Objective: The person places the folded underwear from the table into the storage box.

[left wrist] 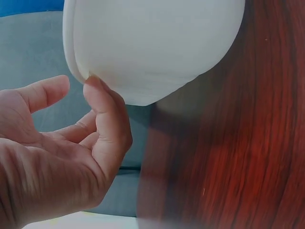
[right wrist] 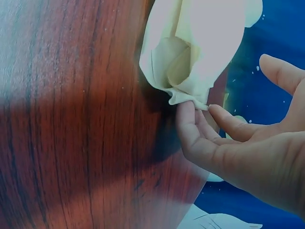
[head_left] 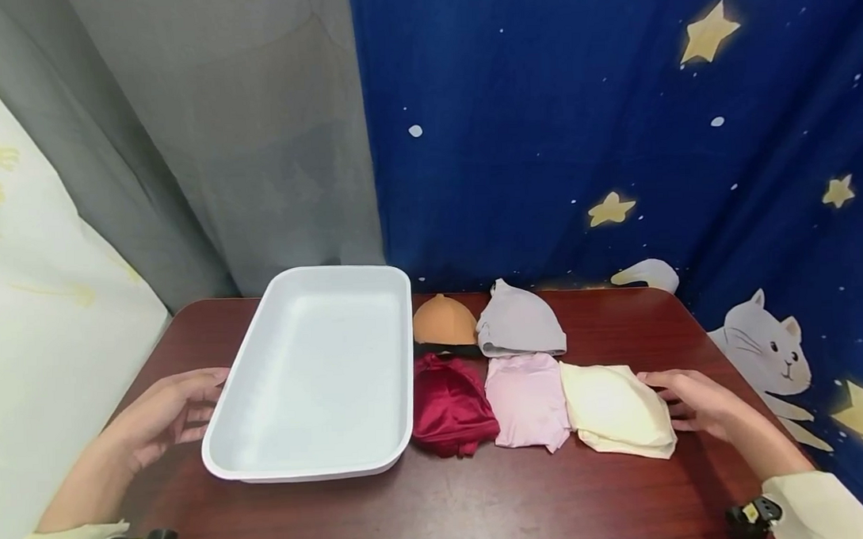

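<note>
A white plastic tray [head_left: 314, 377] lies on the table at the left. My left hand [head_left: 168, 409] is at its left side, fingers loosely bent; in the left wrist view a fingertip [left wrist: 95, 86] meets the tray's outer wall near the rim, the thumb apart. At the right end of a group of folded bras lies a cream one [head_left: 617, 410]. My right hand [head_left: 700, 399] is at its right edge; in the right wrist view the fingertips [right wrist: 186, 112] touch the edge of the cream fabric, and the thumb stands away from it.
Between tray and cream bra lie a dark red bra [head_left: 453, 407] and a pink folded garment [head_left: 527, 401]. Behind them are a tan bra [head_left: 444, 321] and a grey bra [head_left: 520, 318]. A curtain [head_left: 505, 140] hangs behind the brown table [head_left: 482, 506].
</note>
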`<action>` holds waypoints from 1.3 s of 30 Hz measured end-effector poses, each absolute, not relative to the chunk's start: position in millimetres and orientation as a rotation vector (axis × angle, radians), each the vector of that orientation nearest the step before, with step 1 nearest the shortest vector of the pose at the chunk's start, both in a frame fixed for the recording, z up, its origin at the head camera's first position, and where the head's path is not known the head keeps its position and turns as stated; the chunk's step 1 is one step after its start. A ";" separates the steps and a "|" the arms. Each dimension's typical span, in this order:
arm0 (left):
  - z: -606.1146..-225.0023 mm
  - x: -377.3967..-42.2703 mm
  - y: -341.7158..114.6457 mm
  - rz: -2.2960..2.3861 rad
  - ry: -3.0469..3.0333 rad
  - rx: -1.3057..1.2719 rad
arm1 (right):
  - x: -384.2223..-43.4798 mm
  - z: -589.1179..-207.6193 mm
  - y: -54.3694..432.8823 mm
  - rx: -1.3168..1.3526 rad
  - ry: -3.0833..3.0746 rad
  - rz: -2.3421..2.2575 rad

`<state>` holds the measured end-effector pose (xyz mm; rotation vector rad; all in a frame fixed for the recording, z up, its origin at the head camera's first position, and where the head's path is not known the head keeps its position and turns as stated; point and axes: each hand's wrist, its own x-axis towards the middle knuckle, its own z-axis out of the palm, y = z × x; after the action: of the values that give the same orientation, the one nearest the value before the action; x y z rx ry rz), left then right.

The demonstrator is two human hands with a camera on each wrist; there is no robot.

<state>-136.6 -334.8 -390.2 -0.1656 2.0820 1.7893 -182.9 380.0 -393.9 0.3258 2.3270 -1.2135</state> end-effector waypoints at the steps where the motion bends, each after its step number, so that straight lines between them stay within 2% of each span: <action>1: -390.6 -136.6 -333.9 1.791 2.083 -0.166 | -183.6 -393.8 380.6 0.332 2.323 -1.219; 12: -391.6 -136.8 -329.2 1.812 2.085 -0.215 | -186.7 -399.0 378.2 0.354 2.293 -1.243; 21: -393.5 -138.0 -328.3 1.823 2.106 -0.224 | -186.9 -400.9 381.3 0.267 2.243 -1.295; 30: -398.0 -139.3 -327.9 1.838 2.155 -0.207 | -185.6 -402.7 378.0 0.311 2.043 -1.543; 39: -397.8 -138.5 -326.5 1.859 2.156 -0.211 | -188.8 -399.8 382.0 0.230 1.803 -1.737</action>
<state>-138.5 -326.5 -397.8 -0.2113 2.1558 1.8586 -188.8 382.0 -399.8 0.2303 1.8027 -1.7368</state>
